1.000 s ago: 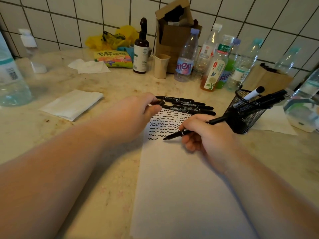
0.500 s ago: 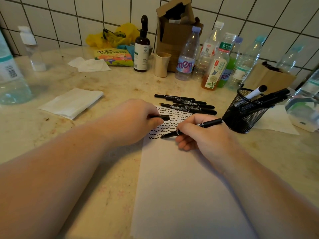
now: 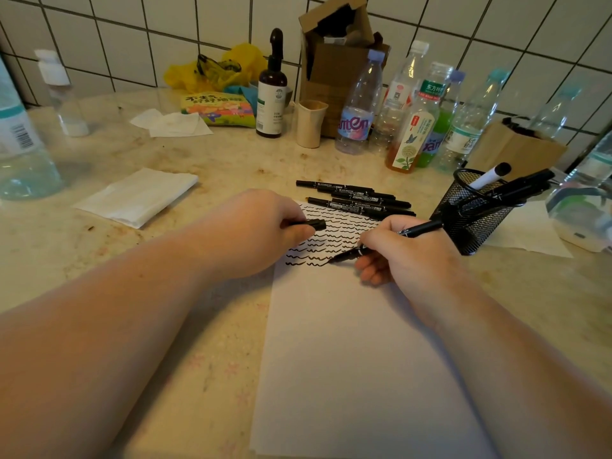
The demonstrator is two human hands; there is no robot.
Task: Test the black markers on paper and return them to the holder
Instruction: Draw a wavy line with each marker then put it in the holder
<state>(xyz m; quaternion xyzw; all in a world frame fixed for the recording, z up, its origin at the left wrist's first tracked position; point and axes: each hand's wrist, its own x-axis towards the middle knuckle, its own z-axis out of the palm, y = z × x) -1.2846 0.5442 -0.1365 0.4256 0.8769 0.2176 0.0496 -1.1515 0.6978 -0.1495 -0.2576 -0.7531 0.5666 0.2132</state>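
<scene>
Marker (image 3: 384, 241) in right hand (image 3: 407, 250), tip lower-left (touching paper (image 3: 347, 342))

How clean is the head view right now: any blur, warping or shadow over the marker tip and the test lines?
Head view: the marker tip and the wavy lines on the paper are sharp and evenly lit; the right hand casts only a soft shadow beneath its fingers. Wide-angle warping bends the tile lines and stretches the forearms; the large bottle at the left edge is blurred.
</scene>
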